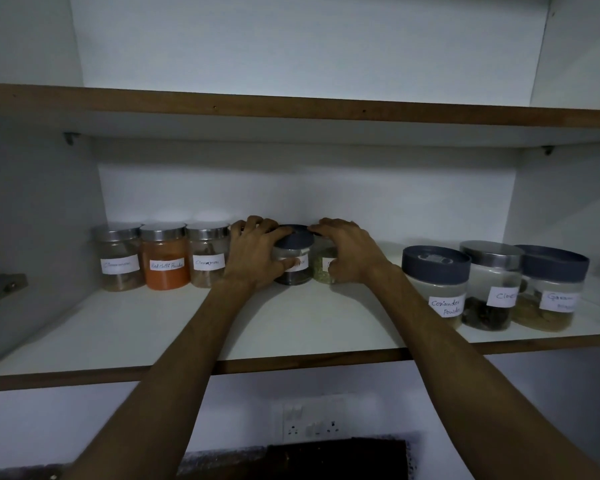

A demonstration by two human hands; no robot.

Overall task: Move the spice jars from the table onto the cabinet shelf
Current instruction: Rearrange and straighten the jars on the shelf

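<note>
Hands are working the far middle of the shelf (291,327), the left hand (253,258) curling round a dark-lidded jar (293,259) and the right hand (349,252) gripping a green-filled jar (323,265) touching it, three steel-lidded jars (163,254) lining up left.
</note>
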